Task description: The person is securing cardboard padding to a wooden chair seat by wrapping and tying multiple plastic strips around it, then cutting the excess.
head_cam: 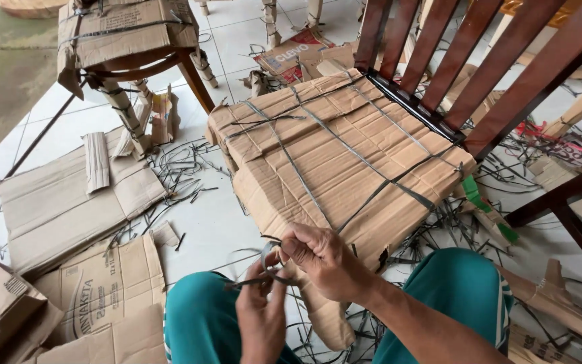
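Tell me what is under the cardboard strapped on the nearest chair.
The cardboard wraps the seat completely; only the dark wooden chair back shows. The seat itself is hidden.

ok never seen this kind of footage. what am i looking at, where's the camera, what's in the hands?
One picture, from a camera worn on a person's head, looking down past their knees in teal trousers. No machine: two bare hands. The left hand and right hand together pinch a thin dark strap at the near edge of a wooden chair whose seat is wrapped in cardboard and tied with straps. The tiled floor holds flat cardboard pieces and strap offcuts. Another wrapped chair stands behind.
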